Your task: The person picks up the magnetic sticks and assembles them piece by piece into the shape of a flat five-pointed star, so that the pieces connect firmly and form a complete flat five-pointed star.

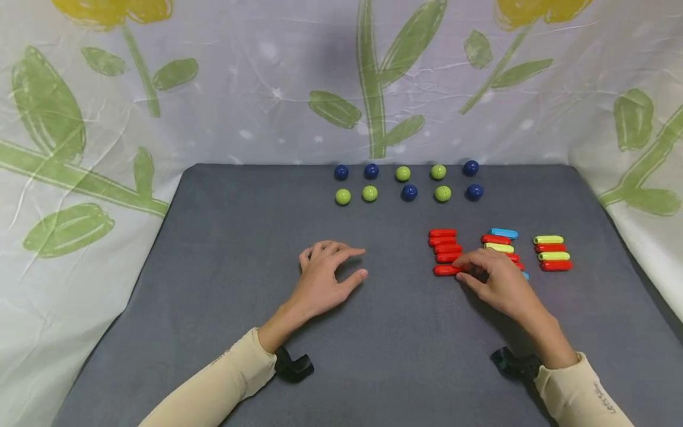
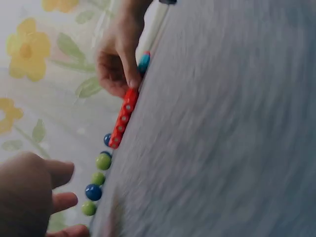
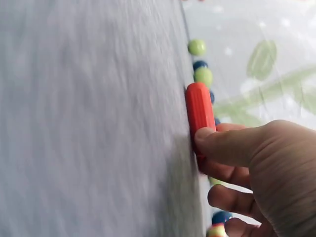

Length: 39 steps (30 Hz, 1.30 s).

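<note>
My right hand (image 1: 498,281) pinches a short red ribbed plastic tube (image 1: 445,270) between thumb and fingertips. That tube lies at the near end of a column of red tubes (image 1: 442,241), roughly parallel to them. In the right wrist view, the thumb presses on the near part of the red tube (image 3: 199,106). My left hand (image 1: 325,276) hovers over the table left of the column, its fingers spread and holding nothing. Beside and partly behind the right hand runs a middle column of tubes in blue, red and yellow-green, including a blue tube (image 1: 504,233).
A third column, with a yellow-green tube (image 1: 548,239) at its far end and red ones between, lies at the right. Two rows of balls, some blue (image 1: 409,193) and some green (image 1: 343,196), stand near the back edge. A flowered cloth (image 1: 256,107) hangs behind the grey table (image 1: 224,237).
</note>
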Tool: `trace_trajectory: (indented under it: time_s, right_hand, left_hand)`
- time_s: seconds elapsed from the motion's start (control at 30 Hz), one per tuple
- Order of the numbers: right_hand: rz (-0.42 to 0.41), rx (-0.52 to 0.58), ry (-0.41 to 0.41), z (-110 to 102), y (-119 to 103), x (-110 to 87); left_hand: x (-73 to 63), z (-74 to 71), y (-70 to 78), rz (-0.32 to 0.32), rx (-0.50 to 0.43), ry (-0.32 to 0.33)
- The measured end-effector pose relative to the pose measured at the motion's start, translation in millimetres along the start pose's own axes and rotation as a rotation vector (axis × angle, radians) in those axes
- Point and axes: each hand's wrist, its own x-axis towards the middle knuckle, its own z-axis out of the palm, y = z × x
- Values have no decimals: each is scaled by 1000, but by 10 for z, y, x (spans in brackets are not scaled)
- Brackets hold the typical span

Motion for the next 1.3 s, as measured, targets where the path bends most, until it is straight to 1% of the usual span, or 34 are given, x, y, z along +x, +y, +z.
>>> trace_trajectory:
  time_s: [0.17, 0.3, 0.47, 0.57, 0.7, 0.9, 1.07, 1.3]
  right_hand:
    - [-7, 63, -25, 138, -153, 74]
    - [-14, 126, -61, 281, -326, 170]
    - [9, 219, -124, 449, -548, 310]
    - [2, 240, -149, 552, -659, 376]
    - [-29, 250, -158, 666, -761, 457]
    - [-49, 317, -132, 766, -781, 558]
    - [-53, 355, -104, 813, -736, 581]
    - [-51, 358, -76, 862, -715, 539]
  left_hand:
    - [-23, 89, -48, 7, 24, 13]
    - [-44, 108, -69, 16, 62, 15]
    - [-29, 118, -83, 56, 108, 24]
    - [-34, 127, -91, 65, 114, 32]
    - [-57, 142, -104, 58, 104, 34]
    - [-39, 158, -120, 32, 77, 75]
    - [-19, 151, -120, -5, 71, 61]
    - [-41, 149, -121, -4, 73, 55]
